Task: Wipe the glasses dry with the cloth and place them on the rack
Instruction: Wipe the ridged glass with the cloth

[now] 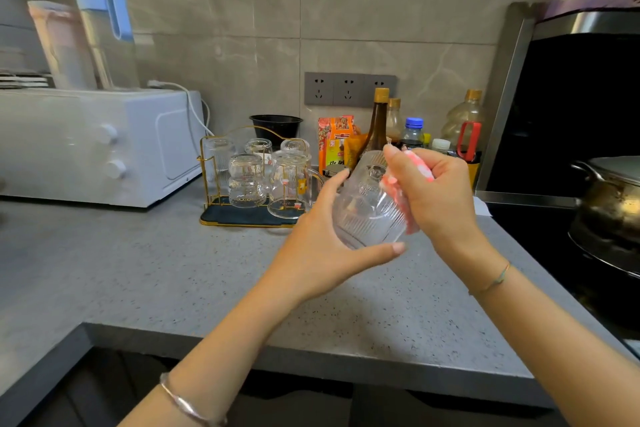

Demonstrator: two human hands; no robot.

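My left hand [322, 246] grips a clear ribbed glass [367, 208], tilted above the grey counter. My right hand [436, 191] holds a pink and white cloth [401, 198] bunched against the glass's right side and rim. Behind and to the left stands the gold wire rack [214, 184] on a dark base, with several glasses upside down on it [247, 184]. One of them is a handled glass mug [294, 180] at the rack's right end.
A white microwave [104, 146] carries two water bottles [104, 28] at the left. Sauce bottles and packets [377, 128] line the tiled wall under the sockets. A metal pot [609, 204] sits on the stove at the right. Bare grey counter [138, 270] lies in front.
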